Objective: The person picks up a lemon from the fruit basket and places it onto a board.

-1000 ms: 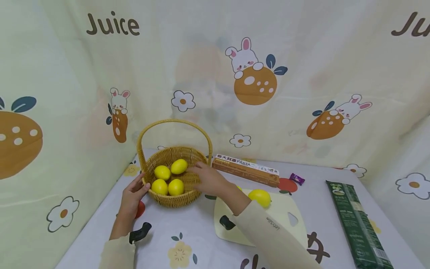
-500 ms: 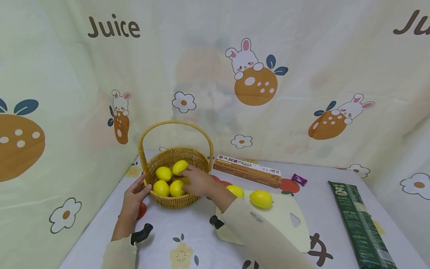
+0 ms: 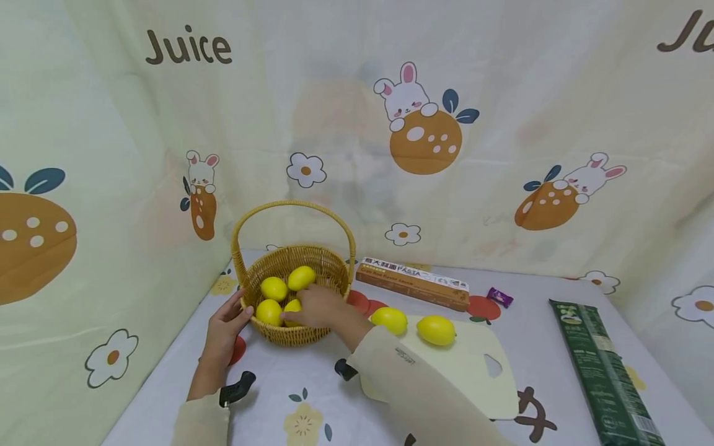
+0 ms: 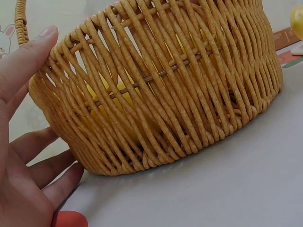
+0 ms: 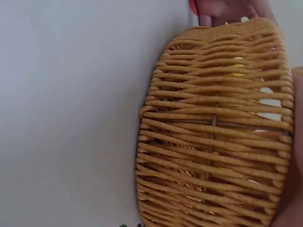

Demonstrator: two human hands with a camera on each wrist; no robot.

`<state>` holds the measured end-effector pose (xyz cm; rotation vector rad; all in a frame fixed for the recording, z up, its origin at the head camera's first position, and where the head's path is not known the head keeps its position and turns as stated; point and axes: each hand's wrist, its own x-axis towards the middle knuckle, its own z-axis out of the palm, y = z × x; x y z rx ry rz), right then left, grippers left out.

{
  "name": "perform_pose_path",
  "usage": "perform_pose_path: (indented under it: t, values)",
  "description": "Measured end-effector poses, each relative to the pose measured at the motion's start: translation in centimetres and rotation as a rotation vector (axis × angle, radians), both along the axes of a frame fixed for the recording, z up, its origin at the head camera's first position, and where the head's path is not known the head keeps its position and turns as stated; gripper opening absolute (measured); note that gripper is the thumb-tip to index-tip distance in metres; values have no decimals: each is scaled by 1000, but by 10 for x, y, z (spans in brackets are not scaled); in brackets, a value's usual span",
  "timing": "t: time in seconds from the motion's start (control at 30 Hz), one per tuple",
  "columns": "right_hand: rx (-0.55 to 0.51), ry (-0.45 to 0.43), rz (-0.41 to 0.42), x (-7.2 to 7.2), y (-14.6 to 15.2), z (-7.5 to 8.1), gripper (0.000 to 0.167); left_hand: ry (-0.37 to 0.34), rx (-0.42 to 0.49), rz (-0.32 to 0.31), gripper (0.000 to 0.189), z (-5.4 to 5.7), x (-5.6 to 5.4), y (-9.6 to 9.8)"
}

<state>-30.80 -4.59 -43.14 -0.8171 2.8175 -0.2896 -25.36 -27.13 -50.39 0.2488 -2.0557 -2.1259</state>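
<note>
A wicker basket (image 3: pixel 295 337) with a tall arched handle stands at the back left, holding several yellow lemons. My left hand (image 3: pixel 223 329) grips its left side, thumb (image 4: pixel 35 52) over the rim and fingers spread along the outer wall. Inside the basket, my right hand (image 3: pixel 319 311) has its thumb and fingers around the front right lemon (image 3: pixel 292 306), partly covering it. Close to these fingers lies another lemon (image 3: pixel 302 278) at the back. The basket wall (image 5: pixel 213 127) hides the right fingers in the right wrist view.
Right of the basket, two lemons (image 3: pixel 436 331) rest on a cream cutting board (image 3: pixel 474 384). Behind the board lies a long pasta box (image 3: pixel 413 286), with a small purple wrapped candy (image 3: pixel 499 297) beside it. A long green packet (image 3: pixel 605 371) lies at the far right.
My right hand has moved left and down inside the basket, from the right side onto the front right lemon. My left hand stays at the basket's left side.
</note>
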Motion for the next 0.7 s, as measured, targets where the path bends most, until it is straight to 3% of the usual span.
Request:
perform_pose_path:
  t: [0.23,0.5,0.7]
  values:
    - [45,-25,-76,-1,-7,2,79,6,26,6,62,-3,-3,0]
    - [101,-60,-71,-6,-8,0,51,-4,12,19,61,-5,-3,-2]
    - [68,-65,-32,-6,-8,5,30,0,16,15,60,-4,-3,-2]
